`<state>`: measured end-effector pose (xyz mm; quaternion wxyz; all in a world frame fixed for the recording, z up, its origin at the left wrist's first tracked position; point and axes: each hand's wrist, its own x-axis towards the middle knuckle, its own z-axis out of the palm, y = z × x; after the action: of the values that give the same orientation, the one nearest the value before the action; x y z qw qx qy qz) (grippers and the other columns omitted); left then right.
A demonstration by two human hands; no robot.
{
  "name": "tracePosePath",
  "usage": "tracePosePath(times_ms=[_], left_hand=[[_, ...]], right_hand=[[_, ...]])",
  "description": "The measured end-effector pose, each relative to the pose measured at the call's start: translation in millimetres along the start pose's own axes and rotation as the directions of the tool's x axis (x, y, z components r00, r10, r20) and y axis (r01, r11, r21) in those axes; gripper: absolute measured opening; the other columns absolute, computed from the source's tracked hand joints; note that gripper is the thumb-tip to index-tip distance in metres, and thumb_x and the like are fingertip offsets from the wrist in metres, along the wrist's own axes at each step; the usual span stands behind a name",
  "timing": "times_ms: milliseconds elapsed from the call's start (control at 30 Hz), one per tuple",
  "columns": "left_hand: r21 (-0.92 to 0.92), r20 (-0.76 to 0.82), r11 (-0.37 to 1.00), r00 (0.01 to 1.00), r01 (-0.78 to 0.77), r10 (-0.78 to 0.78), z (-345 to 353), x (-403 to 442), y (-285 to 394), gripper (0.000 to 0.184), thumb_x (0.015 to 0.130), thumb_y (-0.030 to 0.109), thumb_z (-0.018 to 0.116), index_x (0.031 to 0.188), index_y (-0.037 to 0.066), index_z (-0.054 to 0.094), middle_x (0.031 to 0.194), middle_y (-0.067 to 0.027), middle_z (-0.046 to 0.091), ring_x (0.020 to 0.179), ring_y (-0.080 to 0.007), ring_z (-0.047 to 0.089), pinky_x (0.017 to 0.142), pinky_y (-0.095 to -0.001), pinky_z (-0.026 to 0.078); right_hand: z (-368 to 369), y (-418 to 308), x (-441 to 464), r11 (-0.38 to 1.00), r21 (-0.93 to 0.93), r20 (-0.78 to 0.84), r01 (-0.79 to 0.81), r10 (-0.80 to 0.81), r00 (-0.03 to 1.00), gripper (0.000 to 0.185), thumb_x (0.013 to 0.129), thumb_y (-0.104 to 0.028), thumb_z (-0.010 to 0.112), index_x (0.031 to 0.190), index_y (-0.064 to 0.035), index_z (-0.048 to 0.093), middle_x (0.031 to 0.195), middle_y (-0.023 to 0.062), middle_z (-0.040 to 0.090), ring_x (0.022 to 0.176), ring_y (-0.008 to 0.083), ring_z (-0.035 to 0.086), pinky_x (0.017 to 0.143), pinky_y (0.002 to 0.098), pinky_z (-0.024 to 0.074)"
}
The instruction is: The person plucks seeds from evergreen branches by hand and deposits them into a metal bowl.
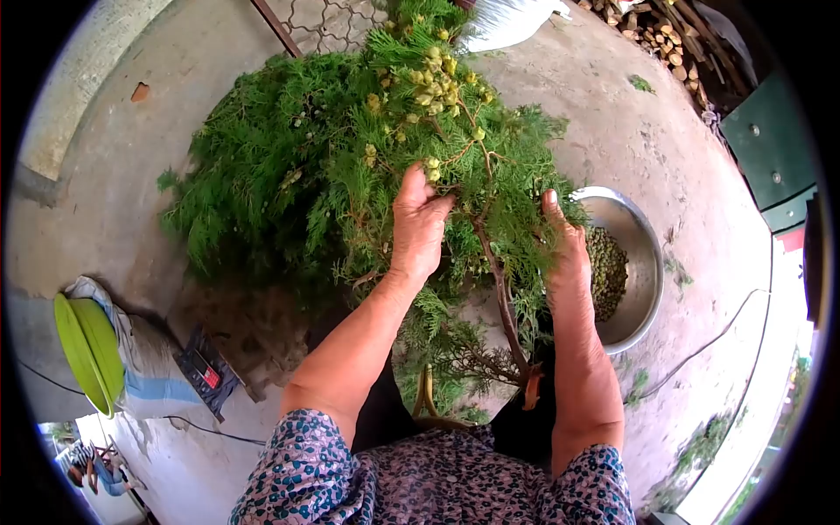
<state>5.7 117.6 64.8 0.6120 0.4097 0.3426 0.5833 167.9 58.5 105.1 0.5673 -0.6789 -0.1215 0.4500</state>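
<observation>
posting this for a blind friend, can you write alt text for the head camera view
A person's left hand and right hand reach into a leafy green branch bearing yellow-green cones, the left hand right beside one. To the right, a metal bowl holds small greenish pieces; cut firewood is piled at upper right.

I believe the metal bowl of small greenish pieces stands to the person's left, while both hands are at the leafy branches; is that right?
Not quite: the head view shows the metal bowl of small greenish pieces to the person's right; the left hand and right hand are indeed at the leafy branches.
</observation>
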Motion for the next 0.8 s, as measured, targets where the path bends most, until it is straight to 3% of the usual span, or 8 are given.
tracePosePath(times_ms=[100,167,300,367,433,633,733,800], left_hand=[[0.110,-0.090,0.993,0.994,-0.045,0.055,-3,-1,-4,0.049,0.075,-0.013,0.046,0.120,0.009,0.045,0.087,-0.0005,0.050,0.063,-0.0030,0.042,0.049,-0.0164,0.034],[0.119,-0.098,0.991,0.992,-0.066,0.078,0,-2,-2,0.053,0.074,-0.015,0.043,0.122,0.008,0.043,0.092,-0.0019,0.050,0.070,-0.0057,0.045,0.057,-0.0175,0.038],[0.264,-0.126,0.958,0.980,-0.114,0.152,4,-2,-3,0.041,0.073,-0.016,0.043,0.109,0.003,0.047,0.093,-0.0039,0.051,0.079,-0.0110,0.048,0.071,-0.0235,0.043],[0.249,-0.102,0.953,0.974,-0.171,0.201,5,-4,-6,0.039,0.074,-0.016,0.044,0.108,0.002,0.047,0.098,-0.0048,0.054,0.082,-0.0108,0.050,0.072,-0.0234,0.043],[0.280,-0.063,0.931,0.963,-0.235,0.262,8,-4,-5,0.042,0.075,-0.015,0.045,0.113,0.002,0.046,0.102,-0.0052,0.055,0.086,-0.0104,0.050,0.073,-0.0229,0.042],[0.217,-0.039,0.968,0.990,-0.124,0.135,14,-13,0,0.054,0.075,-0.015,0.048,0.125,0.003,0.041,0.100,-0.0051,0.053,0.086,-0.0101,0.049,0.073,-0.0207,0.042],[0.117,0.039,0.991,0.997,-0.065,0.061,12,-8,1,0.057,0.071,-0.015,0.052,0.124,0.002,0.041,0.098,-0.0078,0.058,0.085,-0.0134,0.056,0.072,-0.0237,0.046],[-0.004,0.054,1.000,0.998,0.027,-0.027,11,-7,7,0.057,0.070,-0.015,0.053,0.124,0.001,0.042,0.095,-0.0101,0.060,0.082,-0.0136,0.058,0.070,-0.0238,0.047]], right_hand=[[4,10,10,0.963,-0.050,-0.228,0.263,-0.268,0.936,0.074,0.075,-0.033,0.069,0.130,0.0002,0.032,0.132,0.0220,0.032,0.121,0.0264,0.033,0.098,0.0401,0.0321],[1,2,-1,0.582,-0.118,-0.215,0.805,-0.806,0.551,0.051,0.081,-0.008,0.060,0.127,-0.0014,0.038,0.119,0.0174,0.048,0.104,0.0218,0.048,0.087,0.0307,0.0412],[6,-1,-36,0.135,-0.360,0.235,0.923,-0.944,0.230,0.035,0.073,0.004,0.061,0.107,0.0006,0.052,0.098,0.0129,0.057,0.084,0.0216,0.057,0.073,0.0307,0.0469],[22,11,-46,0.358,-0.374,0.426,0.856,-0.753,0.501,0.050,0.070,-0.001,0.066,0.115,0.0026,0.046,0.102,0.0166,0.056,0.090,0.0282,0.056,0.076,0.0341,0.0463],[24,31,-31,0.381,-0.469,0.492,0.797,-0.636,0.594,0.065,0.068,-0.004,0.070,0.123,0.0039,0.037,0.106,0.0187,0.053,0.097,0.0329,0.053,0.080,0.0378,0.0446],[31,50,-11,0.142,-0.662,0.550,0.736,-0.574,0.606,0.073,0.066,-0.032,0.072,0.118,0.0073,0.039,0.098,0.0186,0.053,0.093,0.0332,0.049,0.076,0.0403,0.0400],[36,58,7,0.271,-0.640,0.406,0.719,-0.675,0.616,0.049,0.064,-0.030,0.074,0.088,0.0049,0.049,0.089,0.0187,0.052,0.089,0.0362,0.050,0.074,0.0430,0.0404],[33,46,10,0.611,-0.491,0.424,0.621,-0.455,0.783,0.044,0.065,-0.022,0.076,0.087,0.0036,0.048,0.082,0.0141,0.057,0.078,0.0290,0.056,0.064,0.0380,0.0439]])
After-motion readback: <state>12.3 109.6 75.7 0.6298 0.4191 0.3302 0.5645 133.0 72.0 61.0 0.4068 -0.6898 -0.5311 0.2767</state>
